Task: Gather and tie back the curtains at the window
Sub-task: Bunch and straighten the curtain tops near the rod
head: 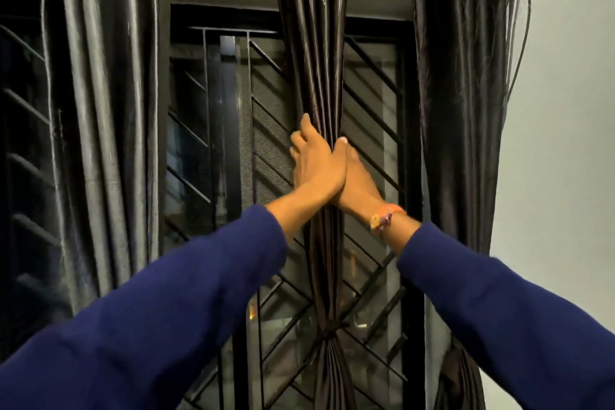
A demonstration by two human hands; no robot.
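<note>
The middle curtain (pixel 311 53) hangs as a narrow, gathered column in front of the window grille (pixel 266 116), between the left curtain (pixel 100 110) and the right curtain (pixel 462 93), and well apart from both. Low on the column, a knot (pixel 329 333) binds the dark, glossy fabric, which flares out again beneath it. Well above the knot, both hands clasp the column from opposite sides. The left hand (pixel 316 163) lies against the left side of the fabric, fingers extending upward and curling round the folds; its grip is grasping the middle curtain. A ring (pixel 294 153) shows on one finger. The right hand (pixel 357 176) presses in from the right side, thumb upward, its fingers hidden behind the fabric; its grip also closes round the column. The two hands touch each other along their inner edges. A braided wristband (pixel 386 217) sits on the right wrist. Both forearms carry dark blue sleeves (pixel 173 303). A pale wall (pixel 562 143) stands to the right of the window.
</note>
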